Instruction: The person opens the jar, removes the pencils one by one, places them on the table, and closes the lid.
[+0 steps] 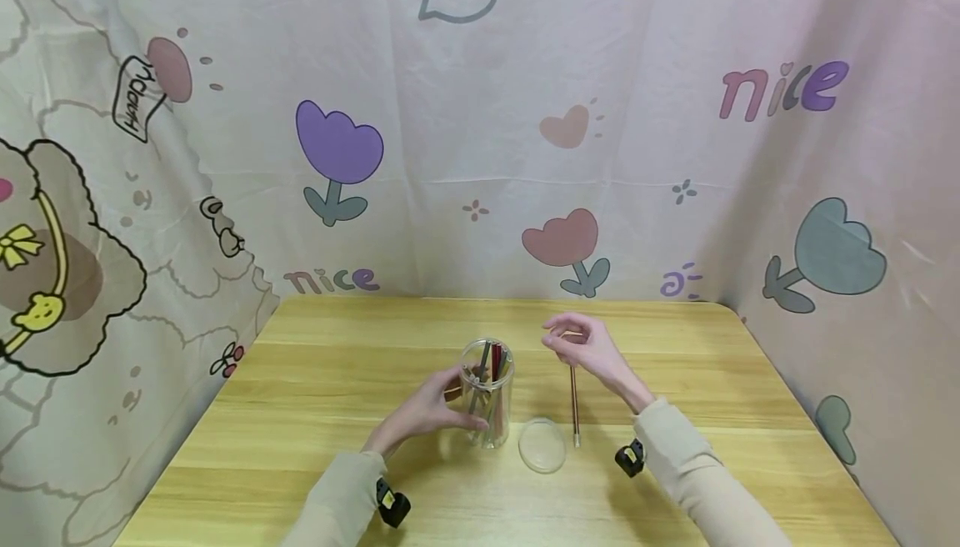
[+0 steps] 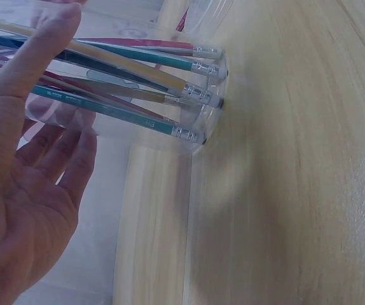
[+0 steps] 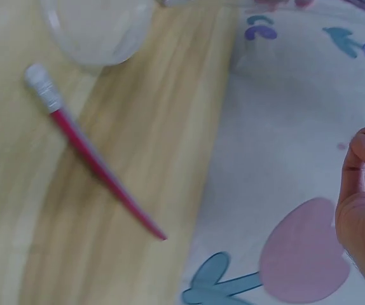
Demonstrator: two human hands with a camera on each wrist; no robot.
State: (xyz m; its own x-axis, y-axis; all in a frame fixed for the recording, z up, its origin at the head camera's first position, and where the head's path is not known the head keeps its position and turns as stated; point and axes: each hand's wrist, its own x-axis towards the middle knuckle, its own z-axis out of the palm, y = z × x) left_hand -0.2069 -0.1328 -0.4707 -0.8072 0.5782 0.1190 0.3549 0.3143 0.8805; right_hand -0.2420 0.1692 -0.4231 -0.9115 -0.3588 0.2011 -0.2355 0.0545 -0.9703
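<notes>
A clear plastic jar (image 1: 501,414) stands upright on the table, holding several pencils (image 2: 125,111) in green, red and yellow with eraser ends down. My left hand (image 1: 431,405) grips the jar from its left side, thumb across the front and fingers behind. A single red pencil (image 3: 96,159) lies on the tabletop to the right of the jar, its eraser end towards me. Above the far end of that pencil hovers my right hand (image 1: 588,348), fingers loosely bent with nothing seen between them. Between jar and pencil lies a clear round lid (image 1: 542,445).
The wooden table (image 1: 360,338) reaches back to a printed cloth (image 1: 450,155) that hangs behind it and along both sides. A small black device (image 1: 392,504) sits at the left cuff and another black device (image 1: 630,458) at the right cuff.
</notes>
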